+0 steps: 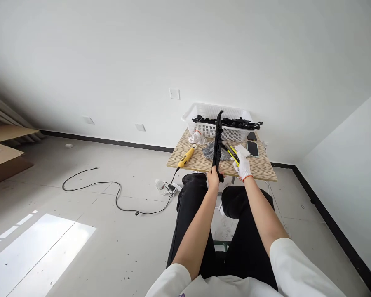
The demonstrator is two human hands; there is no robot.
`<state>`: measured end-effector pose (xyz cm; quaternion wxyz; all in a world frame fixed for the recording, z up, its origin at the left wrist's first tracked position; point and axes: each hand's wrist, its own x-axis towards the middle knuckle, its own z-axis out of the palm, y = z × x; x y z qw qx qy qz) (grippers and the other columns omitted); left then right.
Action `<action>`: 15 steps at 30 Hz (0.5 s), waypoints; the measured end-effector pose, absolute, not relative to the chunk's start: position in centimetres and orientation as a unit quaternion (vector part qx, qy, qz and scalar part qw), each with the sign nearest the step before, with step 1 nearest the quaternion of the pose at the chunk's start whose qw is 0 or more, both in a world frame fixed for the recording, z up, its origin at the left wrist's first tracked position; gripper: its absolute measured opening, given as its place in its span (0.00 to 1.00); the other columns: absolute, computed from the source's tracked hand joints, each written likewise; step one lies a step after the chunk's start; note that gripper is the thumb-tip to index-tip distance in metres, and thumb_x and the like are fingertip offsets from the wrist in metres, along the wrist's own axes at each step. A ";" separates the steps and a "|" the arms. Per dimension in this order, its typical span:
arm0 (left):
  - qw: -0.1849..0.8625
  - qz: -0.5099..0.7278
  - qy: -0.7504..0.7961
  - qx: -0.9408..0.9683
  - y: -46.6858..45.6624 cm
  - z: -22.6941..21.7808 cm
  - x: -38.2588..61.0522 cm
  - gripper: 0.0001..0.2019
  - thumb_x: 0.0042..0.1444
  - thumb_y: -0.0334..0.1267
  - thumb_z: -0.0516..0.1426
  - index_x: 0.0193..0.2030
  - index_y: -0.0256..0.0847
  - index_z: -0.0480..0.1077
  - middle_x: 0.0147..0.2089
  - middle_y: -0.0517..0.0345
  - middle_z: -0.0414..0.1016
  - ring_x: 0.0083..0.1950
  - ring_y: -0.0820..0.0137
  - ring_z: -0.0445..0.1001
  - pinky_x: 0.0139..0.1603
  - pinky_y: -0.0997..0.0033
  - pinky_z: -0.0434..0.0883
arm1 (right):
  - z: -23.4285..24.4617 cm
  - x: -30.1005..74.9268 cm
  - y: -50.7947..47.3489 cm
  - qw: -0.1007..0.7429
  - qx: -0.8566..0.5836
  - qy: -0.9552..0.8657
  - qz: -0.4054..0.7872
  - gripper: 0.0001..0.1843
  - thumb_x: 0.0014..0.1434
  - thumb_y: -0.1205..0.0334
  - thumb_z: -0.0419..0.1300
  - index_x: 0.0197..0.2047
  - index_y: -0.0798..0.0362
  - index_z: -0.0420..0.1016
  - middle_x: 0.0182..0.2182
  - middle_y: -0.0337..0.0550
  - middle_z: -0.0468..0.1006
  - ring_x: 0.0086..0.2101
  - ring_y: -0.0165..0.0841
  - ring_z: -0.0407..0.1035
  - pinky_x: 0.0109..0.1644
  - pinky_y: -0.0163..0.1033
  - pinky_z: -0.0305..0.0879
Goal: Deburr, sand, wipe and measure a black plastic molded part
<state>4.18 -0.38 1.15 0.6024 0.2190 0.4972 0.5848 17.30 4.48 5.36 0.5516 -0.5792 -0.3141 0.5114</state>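
Observation:
My bare left hand (213,176) is closed round the near end of a long black plastic strip (218,138), which stands almost upright over the small wooden table (259,167). My right hand (243,167) wears a white knitted glove and grips a yellow and black hand tool (231,152), its tip close to the strip's lower half. A grey cloth (207,151) lies on the table just behind the strip.
A white plastic basket (205,113) at the table's back holds more black strips (235,122). A yellow rotary tool (186,157) lies at the left edge, its cable trailing across the floor (117,198). A crumpled glove (197,137), white pad (243,149) and dark phone (252,148) lie nearby.

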 end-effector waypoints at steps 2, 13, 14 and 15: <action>0.609 0.577 0.496 0.223 -0.4 1.1 4.0 0.17 0.63 0.45 0.51 0.45 0.36 0.75 0.27 0.51 0.76 0.23 0.67 0.76 0.23 0.73 0.65 | 5.4 17.2 4.8 0.549 -0.578 -0.315 0.515 0.28 0.62 0.39 0.56 0.40 0.60 0.77 0.11 0.33 0.63 0.09 0.21 0.48 0.10 0.30 0.40; 0.614 0.556 0.503 0.247 -0.3 0.7 3.3 0.19 0.64 0.46 0.50 0.48 0.37 0.76 0.30 0.50 0.78 0.25 0.65 0.78 0.22 0.74 0.64 | 4.9 17.0 8.1 0.536 -0.566 -0.327 0.534 0.24 0.61 0.41 0.57 0.37 0.57 0.75 0.13 0.33 0.64 0.10 0.21 0.50 0.11 0.28 0.40; 0.612 0.556 0.503 0.251 -0.3 0.6 3.2 0.19 0.64 0.46 0.50 0.48 0.37 0.76 0.29 0.51 0.78 0.25 0.65 0.78 0.22 0.74 0.64 | 5.0 17.1 8.5 0.542 -0.563 -0.326 0.532 0.23 0.61 0.41 0.57 0.38 0.56 0.74 0.14 0.34 0.66 0.10 0.21 0.51 0.11 0.27 0.40; 0.609 0.558 0.502 0.256 -0.2 0.4 3.2 0.19 0.64 0.46 0.50 0.48 0.37 0.76 0.29 0.51 0.78 0.25 0.65 0.78 0.23 0.73 0.64 | 5.0 17.2 8.8 0.547 -0.560 -0.327 0.530 0.22 0.62 0.42 0.57 0.38 0.55 0.74 0.15 0.34 0.67 0.11 0.21 0.52 0.11 0.27 0.41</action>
